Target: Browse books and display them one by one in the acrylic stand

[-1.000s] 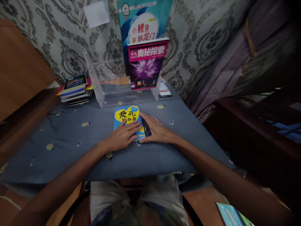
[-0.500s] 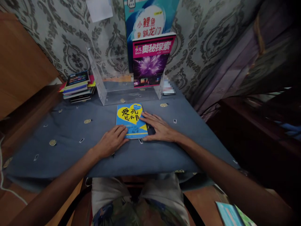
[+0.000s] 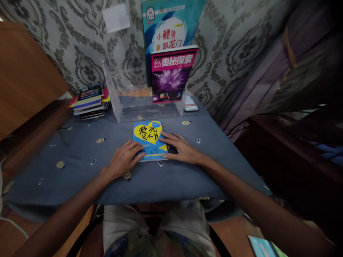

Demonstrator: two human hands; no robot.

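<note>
A blue book [image 3: 147,139] with a yellow heart and black characters on its cover lies closed and flat on the table in front of me. My left hand [image 3: 125,158] rests at its lower left corner, fingers laid over the cover's edge and thumb a little apart. Along the right side is my right hand [image 3: 182,148], with fingers stretched out and touching the edge; its thumb sits at the lower right corner. Neither hand appears to grip the book.
Behind the book stands a clear acrylic rack [image 3: 147,113] holding a magenta and purple book [image 3: 171,76]. A large teal book [image 3: 171,21] rises behind that. A stack of books [image 3: 89,101] is at the back left. The patterned blue cloth [image 3: 77,182] covers the table.
The view has tilted slightly, so everything sits a little lower. My left thumb has moved up from below the book onto its lower edge. The book stays in place.
</note>
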